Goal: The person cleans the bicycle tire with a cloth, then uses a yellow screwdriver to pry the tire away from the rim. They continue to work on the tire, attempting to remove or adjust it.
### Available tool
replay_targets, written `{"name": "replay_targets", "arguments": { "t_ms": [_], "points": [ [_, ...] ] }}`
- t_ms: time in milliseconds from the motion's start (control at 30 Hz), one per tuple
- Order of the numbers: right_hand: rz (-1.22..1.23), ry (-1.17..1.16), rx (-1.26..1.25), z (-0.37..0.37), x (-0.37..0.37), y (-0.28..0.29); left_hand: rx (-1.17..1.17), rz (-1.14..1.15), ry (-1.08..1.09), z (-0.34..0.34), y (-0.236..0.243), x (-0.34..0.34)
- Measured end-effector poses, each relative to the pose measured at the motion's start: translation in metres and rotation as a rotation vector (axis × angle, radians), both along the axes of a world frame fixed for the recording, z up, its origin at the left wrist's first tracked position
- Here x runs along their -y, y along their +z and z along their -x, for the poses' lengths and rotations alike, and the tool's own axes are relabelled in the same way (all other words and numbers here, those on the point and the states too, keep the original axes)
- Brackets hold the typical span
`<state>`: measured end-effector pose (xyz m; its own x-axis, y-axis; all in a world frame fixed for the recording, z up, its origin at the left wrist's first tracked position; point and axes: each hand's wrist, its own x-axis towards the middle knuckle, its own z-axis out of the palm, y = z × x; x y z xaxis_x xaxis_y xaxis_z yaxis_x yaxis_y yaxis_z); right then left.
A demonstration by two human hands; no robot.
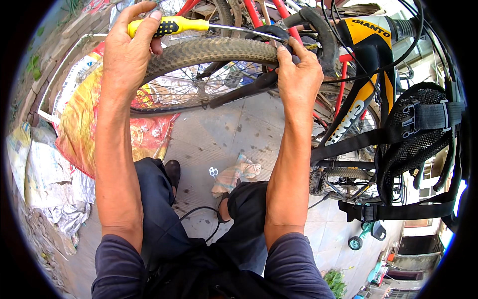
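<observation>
My left hand (124, 60) is closed around the yellow handle with black grip patches of a screwdriver (194, 25). Its thin metal shaft points right, just above the knobbly tyre (214, 53) of a bicycle wheel. The screwdriver's tip reaches a black part (271, 33) at the bicycle's fork. My right hand (300, 79) is there too, thumb and forefinger pinched beside the tip; what lies between them is hidden. A black fork leg (244, 92) runs down to the wheel's hub. To the right is the bicycle's black and yellow frame (366, 42).
A black mesh seat with straps (418, 124) hangs at the right, near a pedal (317, 182). Red bicycle tubes (254, 12) stand behind. Printed sacks (82, 124) lie at left. A cloth (239, 175) and small white object (213, 172) lie on the paving between my feet.
</observation>
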<state>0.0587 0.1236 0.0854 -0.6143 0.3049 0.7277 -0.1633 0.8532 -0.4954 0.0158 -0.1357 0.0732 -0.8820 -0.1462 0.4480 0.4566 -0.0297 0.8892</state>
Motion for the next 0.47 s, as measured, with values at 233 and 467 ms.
{"name": "replay_targets", "arguments": {
  "t_ms": [233, 467],
  "points": [
    [-0.041, -0.007, -0.038, -0.0016, -0.0004, -0.0002, -0.006, -0.013, 0.012, -0.0001, 0.0017, -0.0022],
    [-0.065, -0.037, -0.012, -0.0019, 0.0003, 0.0009, 0.184, 0.078, -0.002, 0.0027, -0.0019, 0.0038]
  ]
}}
